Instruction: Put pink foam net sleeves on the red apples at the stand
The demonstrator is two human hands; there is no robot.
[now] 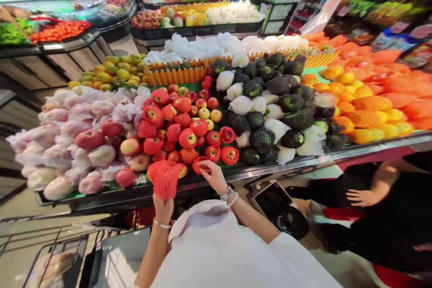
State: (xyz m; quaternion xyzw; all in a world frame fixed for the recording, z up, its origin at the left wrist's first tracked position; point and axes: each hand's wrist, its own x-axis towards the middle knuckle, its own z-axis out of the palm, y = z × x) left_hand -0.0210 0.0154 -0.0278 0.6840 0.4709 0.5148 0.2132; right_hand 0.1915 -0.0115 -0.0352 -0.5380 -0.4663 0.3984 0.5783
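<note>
My left hand [164,207] is closed round a bunch of red foam fruit nets [165,180], held upright in front of the display's edge. The nets hide most of its fingers. My right hand [215,177], with a watch at the wrist, reaches to the front row of the apples. Its thumb and fingers curl onto an apple in a red foam net [198,166] and partly cover it. Behind it lie more red-netted apples [187,138], several with the net round their lower part, and some bare apples [203,113].
Bagged apples [101,108] are heaped on the left, netted avocados [261,137] and mangoes [364,117] on the right. A metal rail [270,170] edges the display. A shopping cart [64,252] stands lower left. Another person's hand [364,195] shows at right.
</note>
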